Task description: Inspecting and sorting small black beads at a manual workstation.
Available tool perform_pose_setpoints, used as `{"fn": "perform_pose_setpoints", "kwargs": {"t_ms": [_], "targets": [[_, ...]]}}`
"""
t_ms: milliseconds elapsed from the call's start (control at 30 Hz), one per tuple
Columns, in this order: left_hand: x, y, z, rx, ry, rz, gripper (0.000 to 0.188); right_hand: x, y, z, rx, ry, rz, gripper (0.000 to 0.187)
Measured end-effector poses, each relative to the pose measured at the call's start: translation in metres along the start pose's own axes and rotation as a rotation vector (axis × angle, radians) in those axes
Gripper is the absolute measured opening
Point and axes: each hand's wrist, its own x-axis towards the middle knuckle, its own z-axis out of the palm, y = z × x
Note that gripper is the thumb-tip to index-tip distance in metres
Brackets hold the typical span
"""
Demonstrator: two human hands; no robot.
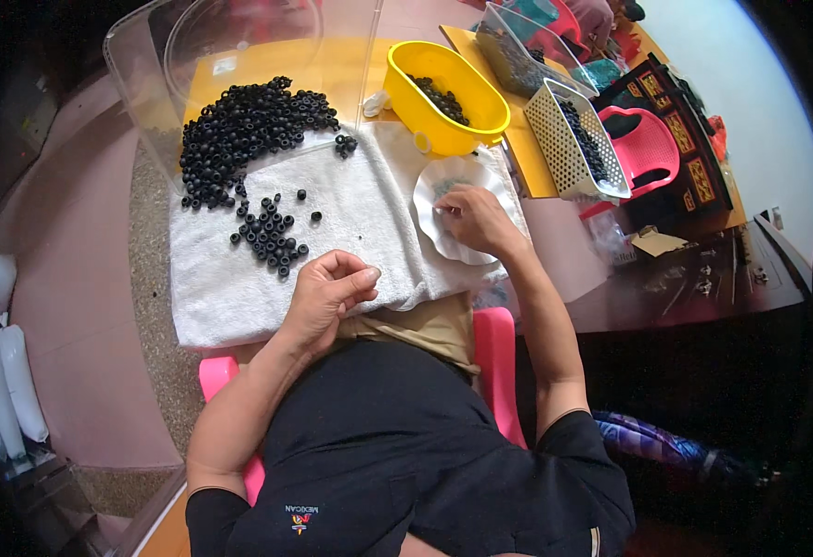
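Note:
My left hand [329, 295] is over the near part of a white towel [341, 195], thumb and fingers pinched together; anything between them is too small to make out. On the right, my right hand [477, 217] reaches into a white wavy-rimmed dish [425, 200] with its fingertips closed. Small greyish pieces [448, 186] lie in that dish, partly covered by the hand. Small black ring-like parts with holes [272, 237] are scattered on the towel beyond my left hand. Behind them spreads a large pile of the same black parts [239, 135].
A clear plastic bin [137, 79] lies open behind the pile. At the back stands a yellow tub [434, 135] with dark parts inside. Further right are a clear box [518, 56], a white perforated basket [569, 172] and a pink chair [648, 153]. White bags [21, 381] sit at far left.

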Motion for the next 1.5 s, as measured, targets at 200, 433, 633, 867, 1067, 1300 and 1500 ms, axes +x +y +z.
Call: {"fn": "perform_pose_setpoints", "kwargs": {"t_ms": [200, 433, 633, 867, 1067, 1300, 1500], "targets": [[-0.002, 0.002, 0.001, 0.010, 0.006, -0.002, 0.011, -0.006, 0.003, -0.002, 0.068, 0.058, -0.048, 0.018], [-0.001, 0.000, 0.001, 0.005, 0.001, -0.001, 0.010, -0.008, 0.006, -0.005, 0.170, 0.092, 0.045, 0.014], [-0.002, 0.001, 0.002, 0.012, 0.000, -0.002, 0.011, -0.011, 0.004, -0.008, 0.314, 0.063, 0.168, 0.014], [-0.002, 0.001, 0.002, 0.015, 0.006, 0.004, 0.012, -0.015, 0.014, 0.000, 0.444, 0.130, 0.176, 0.009], [-0.003, 0.001, 0.003, 0.010, 0.002, 0.005, 0.011, -0.017, 0.013, -0.002, 0.410, 0.154, 0.134, 0.009], [-0.001, -0.004, 0.008, 0.019, -0.027, -0.008, 0.013, -0.027, 0.004, -0.003, 0.640, 0.105, 0.213, 0.009], [0.011, -0.006, 0.024, 0.085, -0.049, 0.011, 0.014, -0.043, -0.023, -0.002, 1.082, 0.068, 0.064, 0.011]]}}
